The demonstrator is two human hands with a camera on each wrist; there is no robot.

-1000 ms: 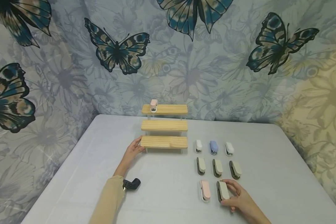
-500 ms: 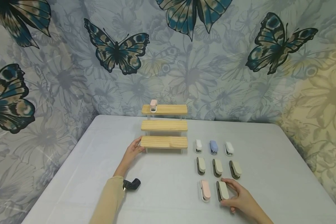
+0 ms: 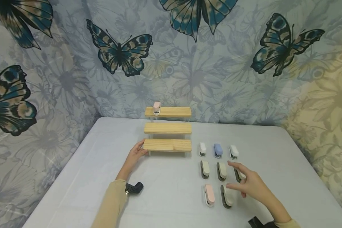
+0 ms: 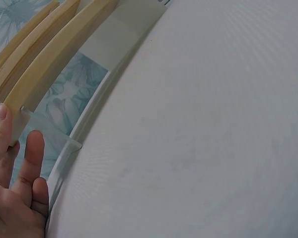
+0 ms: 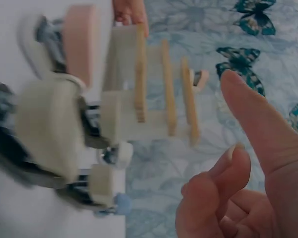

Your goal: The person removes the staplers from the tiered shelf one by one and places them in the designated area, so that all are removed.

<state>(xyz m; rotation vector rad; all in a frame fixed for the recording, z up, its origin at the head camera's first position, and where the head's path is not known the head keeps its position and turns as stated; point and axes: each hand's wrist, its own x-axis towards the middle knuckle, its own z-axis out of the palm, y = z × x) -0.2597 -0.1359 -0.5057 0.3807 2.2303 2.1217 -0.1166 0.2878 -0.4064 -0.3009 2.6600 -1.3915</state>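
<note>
My left hand [image 3: 135,154] holds the left end of the lowest board of a three-tier wooden display stand [image 3: 167,144]. In the left wrist view its thumb [image 4: 1,113] lies at the board's corner. My right hand [image 3: 249,183] hovers over the staplers at the front right, thumb and index finger spread apart with nothing between them. Just below its thumb lies a grey-green stapler [image 3: 227,200] with a dark base; a pink stapler [image 3: 209,193] lies left of it. Behind the index finger, another grey-green stapler [image 3: 239,176] is partly hidden.
Two more grey-green staplers [image 3: 221,171] make up the middle row. Farther back are a white stapler [image 3: 202,148], a blue stapler [image 3: 218,150] and a second white stapler [image 3: 233,151]. A small pink stapler [image 3: 157,108] stands on the top board's left end. Butterfly-print cloth hangs behind the white table [image 3: 171,196].
My right hand has let go of the front grey-green stapler and moved up and back, its fingers spreading. The stapler stays on the table. My left hand has not moved.
</note>
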